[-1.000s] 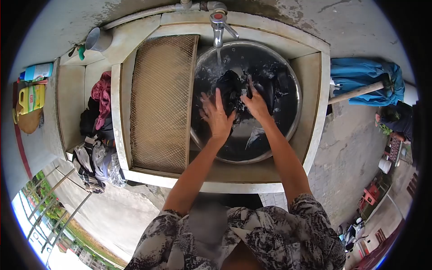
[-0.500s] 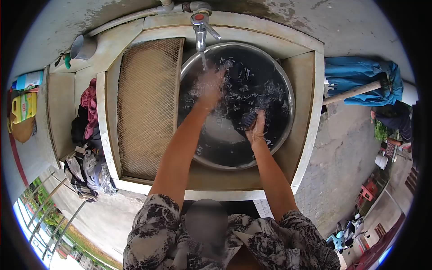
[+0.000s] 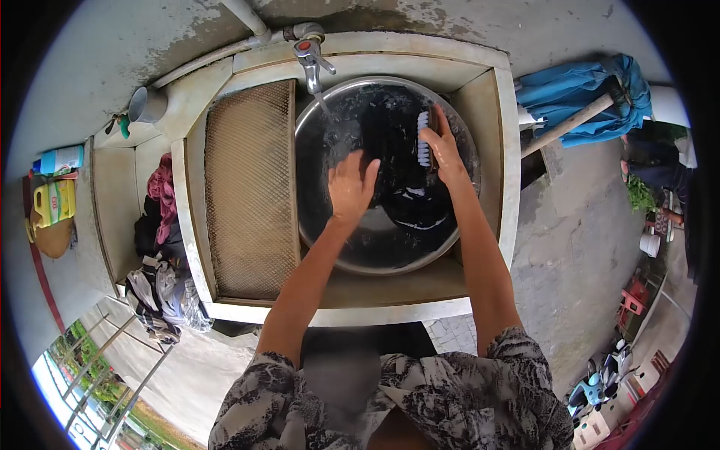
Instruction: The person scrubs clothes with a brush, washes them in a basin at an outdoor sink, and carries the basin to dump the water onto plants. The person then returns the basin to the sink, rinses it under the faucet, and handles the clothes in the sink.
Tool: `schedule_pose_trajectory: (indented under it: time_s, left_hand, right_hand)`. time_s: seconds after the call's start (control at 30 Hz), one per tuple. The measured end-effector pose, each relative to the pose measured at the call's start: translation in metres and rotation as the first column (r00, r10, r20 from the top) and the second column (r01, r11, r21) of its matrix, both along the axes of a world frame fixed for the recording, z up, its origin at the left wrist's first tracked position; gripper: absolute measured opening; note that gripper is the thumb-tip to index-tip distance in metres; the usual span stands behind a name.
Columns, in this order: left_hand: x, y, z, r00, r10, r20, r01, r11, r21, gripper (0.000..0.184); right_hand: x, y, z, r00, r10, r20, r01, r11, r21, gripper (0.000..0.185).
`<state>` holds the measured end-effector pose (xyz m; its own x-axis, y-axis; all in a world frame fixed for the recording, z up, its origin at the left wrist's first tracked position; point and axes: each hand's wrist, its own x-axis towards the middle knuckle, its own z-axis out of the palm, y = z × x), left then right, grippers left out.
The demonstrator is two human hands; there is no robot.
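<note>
A round metal basin [image 3: 386,259] holds water and dark cloth [image 3: 390,142], under a tap [image 3: 309,64] with water running from it. Over the basin's left half, my left hand [image 3: 351,186] has its thumb apart from its fingers and holds nothing visible; its fingertips are near the water. My right hand [image 3: 444,148] grips a brush [image 3: 424,139] with pale bristles facing left, above the dark cloth on the basin's right side.
A ribbed washboard [image 3: 251,191] lies left of the basin in the stone sink [image 3: 375,313]. Farther left are piled clothes [image 3: 161,281], a grey cup [image 3: 148,105] and a yellow bottle [image 3: 54,202]. Blue cloth [image 3: 585,101] and a wooden handle [image 3: 570,124] are at the right.
My left hand has come back from the splashing water near the tap. My right hand has moved up and right, with the brush now clear of the water. The whole view has shifted.
</note>
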<state>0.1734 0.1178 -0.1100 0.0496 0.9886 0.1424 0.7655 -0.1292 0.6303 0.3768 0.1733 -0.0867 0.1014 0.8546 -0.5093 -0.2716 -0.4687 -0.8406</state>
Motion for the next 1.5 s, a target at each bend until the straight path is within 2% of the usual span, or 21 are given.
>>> schedule_pose_trajectory:
  time_s: [0.07, 0.1, 0.17, 0.2, 0.27, 0.3, 0.37, 0.4, 0.47, 0.5, 0.53, 0.6, 0.67, 0.73, 0.77, 0.8, 0.83, 0.93, 1.13, 1.37, 1.5]
  left_hand:
    - [-0.007, -0.026, -0.007, 0.992, -0.118, -0.037, 0.119, 0.993, 0.01, 0.041]
    - [-0.013, -0.034, -0.008, 0.993, -0.109, -0.05, 0.099, 0.979, -0.176, 0.041]
    - [-0.019, -0.042, -0.012, 0.993, -0.096, -0.067, 0.047, 0.855, -0.517, 0.042]
    - [-0.023, -0.044, -0.025, 0.99, -0.091, -0.112, 0.033, 0.898, -0.438, 0.044]
    - [-0.043, -0.062, -0.083, 0.978, -0.061, -0.197, 0.005, 0.961, -0.276, 0.049]
    - [-0.054, -0.07, -0.14, 0.98, 0.148, 0.129, -0.071, 0.88, -0.469, 0.057]
    - [-0.051, -0.059, -0.117, 0.997, 0.083, -0.007, -0.081, 0.94, -0.333, 0.056]
    - [-0.049, -0.053, -0.106, 0.995, 0.059, -0.081, -0.078, 0.962, -0.261, 0.056]
    - [-0.05, -0.04, -0.103, 0.909, 0.291, 0.298, -0.113, 0.861, -0.497, 0.054]
    - [-0.048, -0.025, -0.095, 0.927, 0.278, 0.251, -0.112, 0.844, -0.524, 0.051]
    - [-0.046, -0.011, -0.086, 0.944, 0.261, 0.203, -0.111, 0.827, -0.551, 0.048]
    - [-0.035, 0.028, -0.046, 0.933, -0.06, -0.354, -0.111, 0.89, -0.442, 0.039]
    - [-0.037, 0.061, -0.054, 0.903, -0.134, -0.409, -0.029, 0.929, -0.369, 0.026]
    - [-0.036, 0.081, -0.002, 0.959, -0.164, -0.232, 0.113, 0.97, -0.216, 0.018]
    - [-0.038, 0.085, 0.017, 0.971, -0.17, -0.168, 0.162, 0.985, -0.061, 0.018]
    - [-0.039, 0.087, 0.042, 0.964, -0.222, -0.147, 0.214, 0.974, -0.07, 0.021]
    - [-0.04, 0.087, 0.071, 0.953, -0.276, -0.126, 0.268, 0.96, -0.076, 0.023]
    - [-0.038, 0.08, 0.145, 0.92, -0.389, -0.038, 0.388, 0.921, -0.047, 0.023]
    - [-0.046, 0.082, 0.243, 0.855, -0.516, 0.061, 0.5, 0.849, 0.169, 0.017]
    - [-0.068, 0.102, 0.325, 0.811, -0.58, -0.082, 0.561, 0.729, 0.392, 0.019]
    - [-0.07, 0.095, 0.366, 0.749, -0.623, 0.226, 0.49, 0.75, 0.444, 0.02]
  right_hand:
    - [0.002, 0.008, -0.009, 0.972, 0.214, 0.097, -0.212, 0.977, -0.032, 0.092]
    - [-0.002, 0.008, -0.001, 0.921, 0.329, 0.207, -0.328, 0.944, -0.038, 0.095]
    - [-0.008, 0.002, 0.004, 0.708, 0.569, 0.418, -0.558, 0.814, -0.163, 0.103]
    - [-0.019, -0.006, 0.026, 0.595, 0.674, 0.437, -0.621, 0.731, -0.282, 0.104]
    - [-0.031, -0.029, 0.003, 0.564, 0.652, 0.507, -0.639, 0.733, -0.232, 0.111]
    - [-0.037, -0.037, -0.003, 0.523, 0.676, 0.519, -0.64, 0.714, -0.284, 0.111]
    - [-0.052, -0.044, -0.002, 0.399, 0.742, 0.539, -0.609, 0.654, -0.449, 0.109]
    - [-0.052, -0.044, -0.015, 0.397, 0.713, 0.578, -0.614, 0.674, -0.41, 0.108]
    - [-0.055, -0.05, -0.052, 0.397, 0.646, 0.652, -0.62, 0.713, -0.328, 0.105]
    - [-0.062, -0.04, -0.029, 0.299, 0.668, 0.682, -0.6, 0.687, -0.41, 0.094]
    - [-0.061, -0.039, -0.029, 0.312, 0.659, 0.684, -0.583, 0.702, -0.41, 0.09]
    - [-0.052, -0.037, -0.034, 0.336, 0.645, 0.687, -0.546, 0.727, -0.416, 0.081]
    - [-0.042, -0.046, -0.068, 0.619, 0.455, 0.64, -0.511, 0.852, -0.112, 0.078]
    - [-0.041, -0.058, -0.077, 0.847, 0.251, 0.469, -0.352, 0.925, 0.14, 0.081]
    - [-0.045, -0.063, -0.069, 0.947, 0.189, 0.259, -0.232, 0.962, 0.144, 0.08]
    - [-0.051, -0.072, -0.058, 0.994, 0.107, 0.034, -0.11, 0.986, 0.121, 0.079]
    - [-0.056, -0.079, -0.045, 0.982, 0.009, -0.19, 0.006, 0.997, 0.075, 0.078]
    - [-0.053, -0.095, -0.012, 0.985, -0.064, -0.16, 0.056, 0.997, -0.06, 0.068]
    - [-0.045, -0.109, 0.08, 0.976, -0.087, -0.198, 0.115, 0.984, 0.137, 0.036]
    - [-0.021, -0.113, 0.205, 0.971, -0.185, -0.151, 0.222, 0.932, 0.285, 0.063]
    - [-0.018, -0.116, 0.262, 0.961, -0.229, -0.156, 0.276, 0.852, 0.445, 0.066]
